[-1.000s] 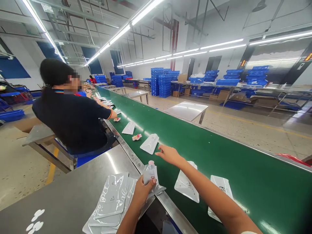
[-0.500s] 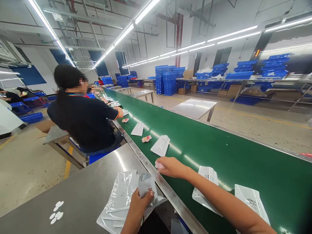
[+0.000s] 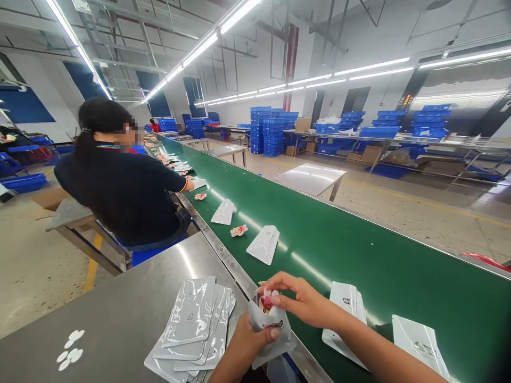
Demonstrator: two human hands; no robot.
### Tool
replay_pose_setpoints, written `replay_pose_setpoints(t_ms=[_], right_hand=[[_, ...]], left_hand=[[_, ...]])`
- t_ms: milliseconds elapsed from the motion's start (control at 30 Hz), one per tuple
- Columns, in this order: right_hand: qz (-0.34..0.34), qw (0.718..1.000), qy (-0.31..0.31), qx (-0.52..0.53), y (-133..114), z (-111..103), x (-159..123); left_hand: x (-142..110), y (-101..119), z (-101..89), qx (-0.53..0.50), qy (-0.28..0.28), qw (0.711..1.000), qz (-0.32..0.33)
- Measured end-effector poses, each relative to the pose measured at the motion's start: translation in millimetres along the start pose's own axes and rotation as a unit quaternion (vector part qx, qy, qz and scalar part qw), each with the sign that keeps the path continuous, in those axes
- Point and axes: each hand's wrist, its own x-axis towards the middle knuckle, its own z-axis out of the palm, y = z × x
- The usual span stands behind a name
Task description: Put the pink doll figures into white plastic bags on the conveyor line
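Note:
My left hand (image 3: 249, 340) grips a clear plastic pouch (image 3: 268, 330) held open over the edge of the steel table. My right hand (image 3: 301, 300) pinches a small pink and white toy piece (image 3: 266, 301) at the pouch's mouth. A stack of several empty clear pouches (image 3: 191, 332) lies on the steel table (image 3: 112, 319) just left of my hands. On the green conveyor belt (image 3: 359, 250) lie filled pouches (image 3: 264, 244) and a loose pink toy piece (image 3: 238, 231).
A person in a black shirt (image 3: 120, 191) sits at the belt's left side ahead of me. More white pouches (image 3: 347, 314) lie on the belt to my right. Blue crates (image 3: 271, 133) are stacked at the back. Small white stickers (image 3: 68, 348) lie on the table.
My right hand drew back from the belt with a pink toy piece and brought it to the pouch. My left hand raised the pouch and held it open.

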Motion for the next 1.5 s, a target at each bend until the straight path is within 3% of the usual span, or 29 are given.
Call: replay_pose_setpoints(t_ms=[100, 200, 333, 400, 433, 467, 500, 533, 567, 633, 667, 733, 800, 900, 1000, 1100, 1167, 1267, 1333, 1400, 1433, 1500], right_hand=[[-0.025, 0.989, -0.036, -0.143, -1, 1, -10], [-0.027, 0.962, -0.044, -0.267, -3, 8, -15], [-0.029, 0.954, -0.079, -0.288, -3, 7, -13], [-0.007, 0.965, -0.049, -0.257, 6, -6, -9], [0.013, 0.968, -0.01, -0.251, 14, -17, -7], [0.041, 0.965, 0.038, -0.256, 25, -29, -6], [0.074, 0.957, 0.082, -0.268, 38, -42, -5], [0.113, 0.946, 0.11, -0.283, 52, -57, -5], [0.159, 0.934, 0.12, -0.295, 66, -71, -5], [0.249, 0.904, 0.118, -0.326, 90, -95, -6], [0.277, 0.885, 0.126, -0.352, 99, -104, -6], [0.282, 0.848, 0.162, -0.419, 105, -111, -3], [0.227, 0.834, 0.186, -0.467, 97, -103, 6], [0.109, 0.869, 0.154, -0.457, 70, -70, 29], [-0.014, 0.916, 0.078, -0.393, 46, -21, 63], [-0.129, 0.933, 0.038, -0.335, 37, 31, 99], [-0.187, 0.931, 0.014, -0.312, 34, 60, 117], [-0.23, 0.925, -0.032, -0.302, 28, 89, 127], [-0.245, 0.923, -0.049, -0.293, 21, 94, 126], [-0.238, 0.934, -0.08, -0.255, 16, 85, 122], [-0.209, 0.946, -0.094, -0.231, 15, 74, 120], [-0.063, 0.974, -0.067, -0.208, 19, 43, 118]], left_hand=[[0, -1, 4.1, 0.019, -0.016, 1.0, -0.002], [0, -1, 15.1, 0.101, -0.001, 0.994, 0.028], [-1, 11, 16.7, 0.225, -0.003, 0.973, 0.058], [-3, 25, -5.9, 0.249, -0.008, 0.966, 0.067], [-4, 32, -24.6, 0.271, 0.017, 0.96, 0.072], [-4, 39, -47.1, 0.306, 0.085, 0.946, 0.068], [-4, 43, -71.8, 0.361, 0.193, 0.911, 0.051], [-4, 46, -97.1, 0.435, 0.293, 0.851, 0.014], [-3, 46, -120.8, 0.514, 0.351, 0.782, -0.023], [-1, 41, -158.4, 0.542, 0.388, 0.742, -0.068], [1, 36, -170.8, 0.549, 0.384, 0.738, -0.082], [4, 27, -183.9, 0.543, 0.367, 0.75, -0.094], [7, 20, -186.4, 0.534, 0.357, 0.761, -0.091], [4, 19, -182.3, 0.521, 0.359, 0.771, -0.075], [-6, 21, -173.6, 0.52, 0.368, 0.769, -0.05], [-20, 21, -160.0, 0.509, 0.372, 0.775, 0.043], [-30, 23, -151.3, 0.463, 0.373, 0.796, 0.111], [-44, 34, -143.3, 0.323, 0.333, 0.879, 0.112], [-48, 45, -138.4, 0.244, 0.238, 0.938, 0.058], [-47, 54, -129.0, 0.194, 0.13, 0.972, -0.012], [-43, 55, -122.3, 0.167, 0.103, 0.98, -0.039], [-34, 51, -106.4, 0.094, 0.113, 0.987, -0.064]])
